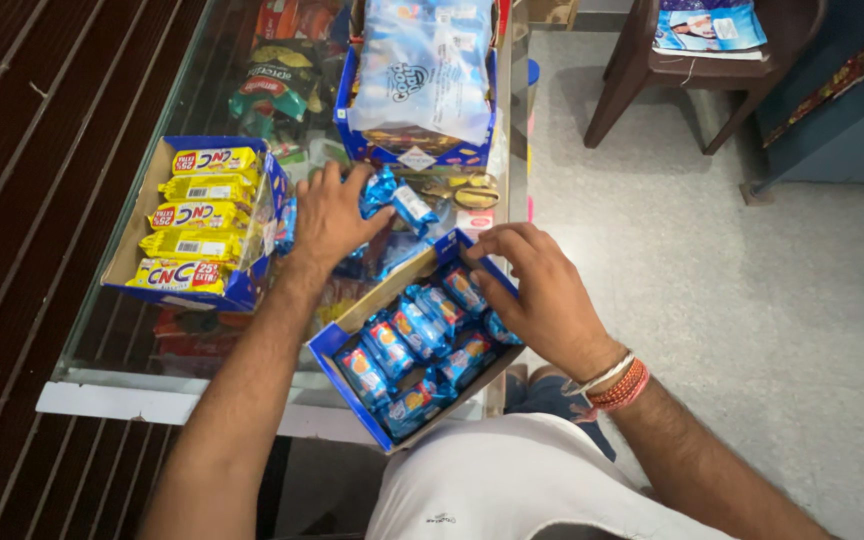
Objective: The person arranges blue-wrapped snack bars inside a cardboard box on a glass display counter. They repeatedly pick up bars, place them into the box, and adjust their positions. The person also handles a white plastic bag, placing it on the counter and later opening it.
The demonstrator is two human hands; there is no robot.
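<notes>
Blue foil snack packets [422,335], light, crinkly, slippery, likely crushable; best pinched at crimped ends. Packed in open blue carton [330,342] at glass counter [132,330] edge. Left hand [327,215] closed round one packet [397,200] above. Right hand [542,290] half-open, fingertips on packets.

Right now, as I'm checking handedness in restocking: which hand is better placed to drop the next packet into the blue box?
Left hand: it holds a blue packet beside the blue box; right hand rests on packets inside.

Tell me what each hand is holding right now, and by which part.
Left hand pinches a small blue snack packet by its end. Right hand holds nothing, fingers resting on packets in the blue box.
</notes>
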